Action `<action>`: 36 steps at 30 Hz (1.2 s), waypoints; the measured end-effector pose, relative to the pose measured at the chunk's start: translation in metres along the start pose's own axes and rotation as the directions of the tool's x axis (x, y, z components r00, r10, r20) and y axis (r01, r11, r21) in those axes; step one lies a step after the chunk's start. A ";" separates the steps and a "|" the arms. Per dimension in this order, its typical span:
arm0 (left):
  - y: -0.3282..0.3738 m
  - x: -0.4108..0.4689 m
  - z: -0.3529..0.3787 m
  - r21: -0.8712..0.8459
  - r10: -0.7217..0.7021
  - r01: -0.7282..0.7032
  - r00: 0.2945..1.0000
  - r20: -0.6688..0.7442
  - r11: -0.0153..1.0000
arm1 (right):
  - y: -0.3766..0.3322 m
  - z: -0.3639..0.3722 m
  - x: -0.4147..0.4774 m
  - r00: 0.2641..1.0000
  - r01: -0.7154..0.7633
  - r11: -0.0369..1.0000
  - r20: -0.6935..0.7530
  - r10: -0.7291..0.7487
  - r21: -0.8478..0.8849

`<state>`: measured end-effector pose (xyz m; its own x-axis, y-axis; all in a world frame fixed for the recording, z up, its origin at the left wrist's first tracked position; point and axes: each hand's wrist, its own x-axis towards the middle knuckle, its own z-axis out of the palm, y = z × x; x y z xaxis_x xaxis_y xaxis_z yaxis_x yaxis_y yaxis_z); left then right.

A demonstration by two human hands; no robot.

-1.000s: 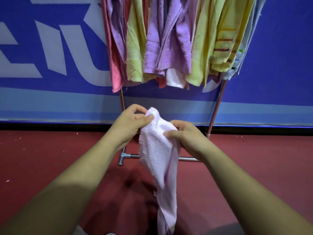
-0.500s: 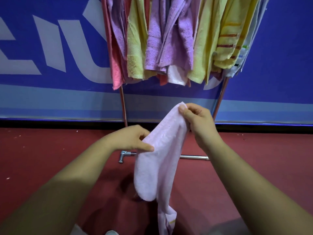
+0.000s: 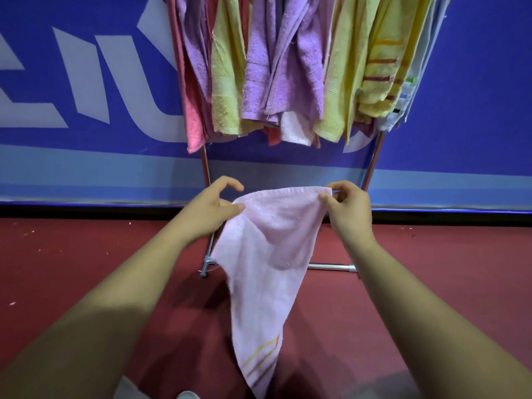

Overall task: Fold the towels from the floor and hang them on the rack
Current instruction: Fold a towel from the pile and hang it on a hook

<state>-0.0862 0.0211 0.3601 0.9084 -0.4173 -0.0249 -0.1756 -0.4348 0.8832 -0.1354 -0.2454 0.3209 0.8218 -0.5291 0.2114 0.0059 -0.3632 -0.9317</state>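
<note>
Folding step under way: left hand point(image 3: 214, 207) and right hand point(image 3: 347, 210) each pinch a top corner of the pink towel point(image 3: 264, 254), centre frame — unfolded. Next: bring corners together, then hang on the rack point(image 3: 205, 165) above.

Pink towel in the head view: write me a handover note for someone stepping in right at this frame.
Left hand: pinching the left top corner of the pink towel.
Right hand: pinching the right top corner.
Towel hangs spread between both hands in front of the rack, its lower end bunched, not yet folded.
Done: many towels already hang on the rack.
Left: fold this one and hang it; no other floor towels are in view.
</note>
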 end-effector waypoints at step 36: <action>-0.014 0.009 -0.011 0.548 0.090 -0.065 0.996 -0.019 0.834 | -0.013 0.002 -0.013 0.952 0.196 0.974 0.262 -0.160 -0.116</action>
<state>-0.0715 0.0316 0.3528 0.8960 -0.4394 0.0638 -0.4133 -0.7731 0.4811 -0.1450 -0.2323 0.3298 0.9306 -0.2441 0.2728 0.1005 -0.5464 -0.8315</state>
